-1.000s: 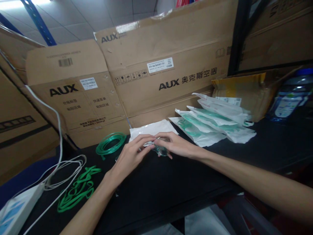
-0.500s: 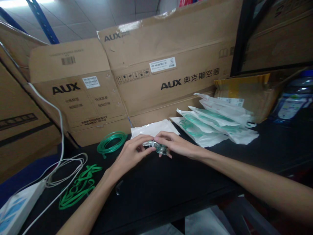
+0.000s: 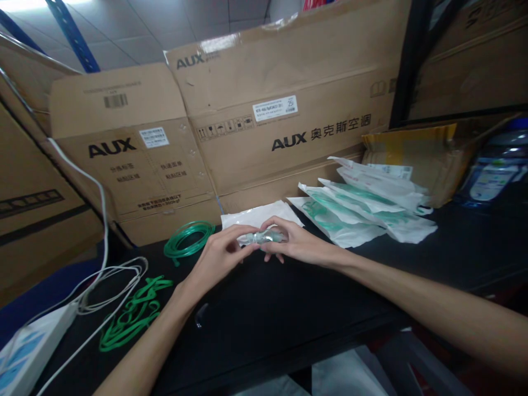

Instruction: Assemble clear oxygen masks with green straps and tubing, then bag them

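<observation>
My left hand (image 3: 220,256) and my right hand (image 3: 295,243) meet over the middle of the black table (image 3: 289,313). Between their fingertips they pinch a small clear plastic part (image 3: 263,237), held just above the tabletop. An empty white pouch (image 3: 264,215) lies flat right behind the hands. A coil of green tubing (image 3: 188,238) rests to the left of my left hand.
A pile of sealed white pouches with green contents (image 3: 367,203) lies at the right. Green elastic straps (image 3: 134,313) and white cables (image 3: 103,286) with a power strip (image 3: 28,352) are at the left. Large cardboard boxes (image 3: 256,110) wall off the back. A water jug (image 3: 495,165) stands far right.
Both hands have lifted the clear part slightly off the table and turned it; it now sits higher between the fingertips. Nothing else has moved.
</observation>
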Tool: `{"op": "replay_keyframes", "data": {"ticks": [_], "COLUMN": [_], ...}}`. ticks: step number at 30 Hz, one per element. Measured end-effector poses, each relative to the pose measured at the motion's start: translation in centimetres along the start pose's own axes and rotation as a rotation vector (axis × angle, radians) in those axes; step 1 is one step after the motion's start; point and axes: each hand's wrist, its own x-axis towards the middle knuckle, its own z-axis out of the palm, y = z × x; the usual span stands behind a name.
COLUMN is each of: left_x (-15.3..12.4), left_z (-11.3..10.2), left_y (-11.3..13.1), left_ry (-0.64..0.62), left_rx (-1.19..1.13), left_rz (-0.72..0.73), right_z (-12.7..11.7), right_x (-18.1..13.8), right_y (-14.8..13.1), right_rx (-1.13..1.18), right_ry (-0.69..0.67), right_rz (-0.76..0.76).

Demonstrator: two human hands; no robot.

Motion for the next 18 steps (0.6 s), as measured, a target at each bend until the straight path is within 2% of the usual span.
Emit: {"op": "replay_keyframes", "data": {"ticks": [5,11,18], "left_x": [-0.1,-0.2,0.2], "left_z": [-0.1,-0.4,-1.1], "left_y": [0.0,0.0,1.1], "left_ry": [0.005,0.016,-0.041], "left_rx": [0.024,0.055,-0.004], "left_rz": [0.024,-0.037,0.004], "right_z": [0.0,-0.4,-0.3], "right_x": [-0.2,-0.4,-0.5], "right_y": [-0.2,0.2,0.5], "right_rx": [-0.091,-0.338,-0.527], "right_ry": [0.016,-0.009,-0.013], "right_rz": [0.006,0.044,-0.047]}}
